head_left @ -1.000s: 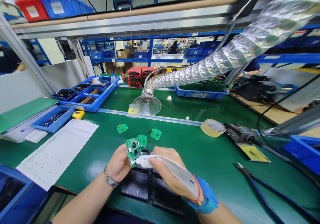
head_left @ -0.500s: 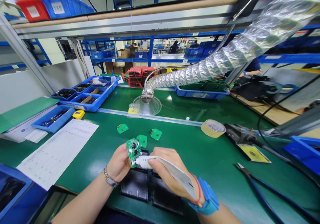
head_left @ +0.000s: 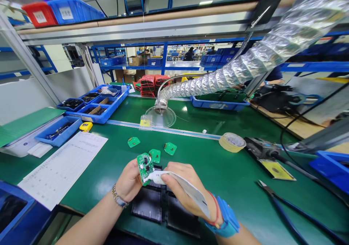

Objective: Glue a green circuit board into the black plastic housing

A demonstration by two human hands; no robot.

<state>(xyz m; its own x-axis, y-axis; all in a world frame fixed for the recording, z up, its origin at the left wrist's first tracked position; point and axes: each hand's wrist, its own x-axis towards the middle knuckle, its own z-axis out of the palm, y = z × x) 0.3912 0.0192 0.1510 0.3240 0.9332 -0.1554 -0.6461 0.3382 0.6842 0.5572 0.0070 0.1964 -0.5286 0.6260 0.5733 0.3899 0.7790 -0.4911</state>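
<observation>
Between the thumb and fingers of my left hand (head_left: 130,179) a green circuit board (head_left: 145,168) is held tilted, its parts facing me. My right hand (head_left: 185,188) is closed around a white squeeze tube (head_left: 188,186), whose nozzle end meets the lower part of the board. White paste shows near that spot. Under both hands lie black rectangular trays or panels (head_left: 147,205). Just beyond the held board, several smaller green circuit boards (head_left: 170,148) rest on the green mat.
A fume hood (head_left: 160,117) on a foil duct (head_left: 226,74) stands ahead. To the right are a tape roll (head_left: 232,142) and long-handled cutters (head_left: 278,197). Blue parts bins (head_left: 100,117), a yellow tape measure (head_left: 86,126) and a printed sheet (head_left: 65,165) sit left.
The board in my left hand has shifted very slightly left. The tube's nozzle stays at its lower part, and the camera view has tilted a little.
</observation>
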